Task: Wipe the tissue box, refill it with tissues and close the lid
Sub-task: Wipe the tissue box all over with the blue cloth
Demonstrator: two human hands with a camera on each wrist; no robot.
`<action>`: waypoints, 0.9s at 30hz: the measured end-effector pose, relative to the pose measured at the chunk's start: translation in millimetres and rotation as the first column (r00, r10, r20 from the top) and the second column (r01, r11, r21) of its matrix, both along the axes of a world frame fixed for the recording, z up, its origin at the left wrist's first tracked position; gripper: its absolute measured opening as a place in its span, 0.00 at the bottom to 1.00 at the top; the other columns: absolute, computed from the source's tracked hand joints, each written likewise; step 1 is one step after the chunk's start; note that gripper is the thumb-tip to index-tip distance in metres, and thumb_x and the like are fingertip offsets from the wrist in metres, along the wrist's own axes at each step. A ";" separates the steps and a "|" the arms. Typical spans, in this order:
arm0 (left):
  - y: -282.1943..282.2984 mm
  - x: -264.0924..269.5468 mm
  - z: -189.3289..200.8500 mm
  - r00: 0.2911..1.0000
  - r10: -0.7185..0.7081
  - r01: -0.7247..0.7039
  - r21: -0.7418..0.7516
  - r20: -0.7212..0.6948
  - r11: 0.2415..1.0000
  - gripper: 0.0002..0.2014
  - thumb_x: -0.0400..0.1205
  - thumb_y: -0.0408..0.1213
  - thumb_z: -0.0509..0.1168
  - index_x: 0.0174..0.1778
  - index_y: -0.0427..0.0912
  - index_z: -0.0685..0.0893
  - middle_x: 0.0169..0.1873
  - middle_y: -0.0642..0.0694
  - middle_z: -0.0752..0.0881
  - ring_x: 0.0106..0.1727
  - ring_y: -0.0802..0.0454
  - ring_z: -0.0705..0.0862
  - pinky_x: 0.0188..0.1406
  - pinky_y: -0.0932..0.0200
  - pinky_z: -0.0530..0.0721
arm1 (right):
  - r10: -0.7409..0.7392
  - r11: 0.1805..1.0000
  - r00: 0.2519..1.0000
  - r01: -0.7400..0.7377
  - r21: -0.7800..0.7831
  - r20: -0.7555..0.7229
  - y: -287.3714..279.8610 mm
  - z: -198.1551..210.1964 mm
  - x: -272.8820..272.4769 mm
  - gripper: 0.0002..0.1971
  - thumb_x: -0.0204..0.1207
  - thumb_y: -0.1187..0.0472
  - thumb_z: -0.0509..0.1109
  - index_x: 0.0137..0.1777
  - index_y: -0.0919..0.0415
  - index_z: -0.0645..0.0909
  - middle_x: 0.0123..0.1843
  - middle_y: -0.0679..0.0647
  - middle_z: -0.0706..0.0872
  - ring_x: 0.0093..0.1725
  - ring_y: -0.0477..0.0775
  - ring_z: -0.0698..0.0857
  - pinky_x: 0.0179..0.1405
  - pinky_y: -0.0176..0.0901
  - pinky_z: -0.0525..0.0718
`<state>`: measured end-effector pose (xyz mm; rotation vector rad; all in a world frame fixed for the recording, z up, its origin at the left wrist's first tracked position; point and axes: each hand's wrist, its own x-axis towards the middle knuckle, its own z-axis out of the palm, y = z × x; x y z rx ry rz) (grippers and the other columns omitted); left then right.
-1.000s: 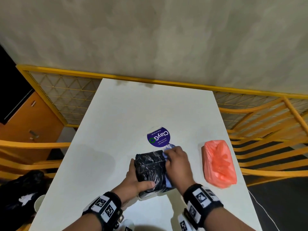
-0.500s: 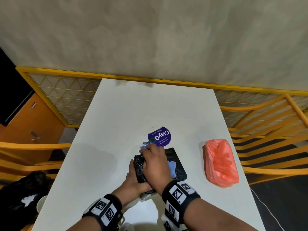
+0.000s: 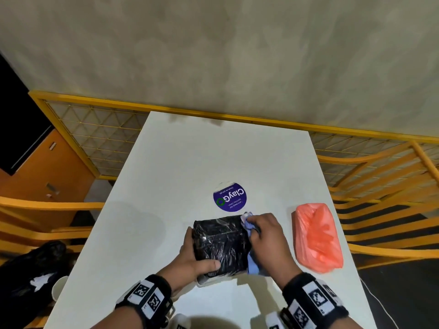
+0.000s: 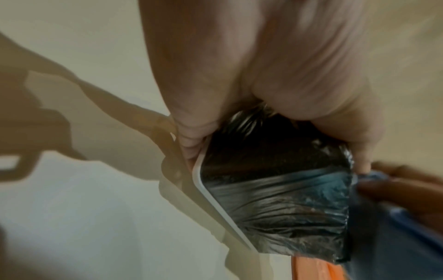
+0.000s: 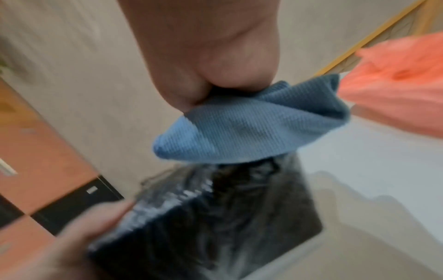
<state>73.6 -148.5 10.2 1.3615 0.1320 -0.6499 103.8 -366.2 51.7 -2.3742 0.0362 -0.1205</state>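
Observation:
The tissue box (image 3: 219, 244) is black, wrapped in shiny film, with a white rim at its near end, and sits on the white table (image 3: 180, 167) close to me. My left hand (image 3: 193, 257) grips its left side, thumb across the near top; the same box (image 4: 275, 195) fills the left wrist view. My right hand (image 3: 266, 236) holds a bunched blue cloth (image 3: 249, 224) against the box's right side. In the right wrist view the blue cloth (image 5: 251, 123) hangs from my curled fingers just above the box (image 5: 215, 217). A pink-orange plastic pack of tissues (image 3: 318, 236) lies to the right.
A round purple sticker (image 3: 230, 197) is on the table just beyond the box. Yellow-orange chairs and railing (image 3: 380, 176) surround the table. A black bag (image 3: 31, 269) and a white cup (image 3: 59, 287) lie low at the left. A thin white cable (image 3: 380, 305) hangs off the right.
My right hand with the cloth swept from the box's right side across its top to the left, then back to the right side. The left hand kept its hold.

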 end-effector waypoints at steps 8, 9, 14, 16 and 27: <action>-1.1 3.5 0.7 0.999 0.004 -0.007 0.084 0.039 0.996 0.46 0.62 0.42 0.82 0.69 0.69 0.63 0.67 0.45 0.82 0.65 0.46 0.86 0.47 0.55 0.89 | 0.007 0.992 0.999 -0.003 -0.125 0.037 44.5 -25.8 16.3 0.20 0.65 0.75 0.67 0.55 0.56 0.86 0.55 0.57 0.82 0.50 0.62 0.80 0.48 0.44 0.75; -1.2 3.6 1.1 0.999 0.004 -0.008 0.082 0.048 0.997 0.46 0.62 0.41 0.82 0.70 0.68 0.63 0.67 0.45 0.83 0.65 0.46 0.86 0.46 0.56 0.88 | 0.024 0.993 0.998 -0.018 -0.116 0.053 49.7 -25.0 19.3 0.21 0.65 0.74 0.67 0.55 0.56 0.87 0.56 0.56 0.83 0.50 0.62 0.80 0.49 0.45 0.77; -1.7 5.0 3.2 0.998 0.012 -0.015 0.044 0.059 0.999 0.43 0.66 0.32 0.80 0.70 0.63 0.64 0.65 0.42 0.84 0.58 0.51 0.89 0.43 0.60 0.88 | 0.139 0.988 0.984 -0.130 -0.085 0.109 64.5 -19.8 20.8 0.22 0.66 0.71 0.64 0.58 0.54 0.88 0.57 0.52 0.84 0.55 0.58 0.80 0.58 0.32 0.68; -1.9 5.1 3.6 0.998 0.011 -0.014 0.043 0.064 0.999 0.43 0.65 0.32 0.81 0.69 0.64 0.65 0.67 0.43 0.83 0.63 0.51 0.88 0.55 0.54 0.89 | 0.199 0.978 0.975 -0.190 -0.090 0.104 70.4 -15.6 19.4 0.23 0.67 0.71 0.63 0.59 0.54 0.88 0.56 0.53 0.84 0.54 0.58 0.80 0.56 0.32 0.68; -6.5 -3.3 -3.2 0.994 -0.025 0.008 0.153 0.109 0.988 0.43 0.61 0.30 0.76 0.72 0.47 0.66 0.59 0.37 0.81 0.56 0.53 0.87 0.44 0.60 0.85 | 0.464 0.884 0.880 -0.453 -0.112 0.103 95.6 -4.2 6.1 0.19 0.71 0.67 0.64 0.59 0.56 0.88 0.56 0.55 0.84 0.53 0.61 0.80 0.52 0.50 0.82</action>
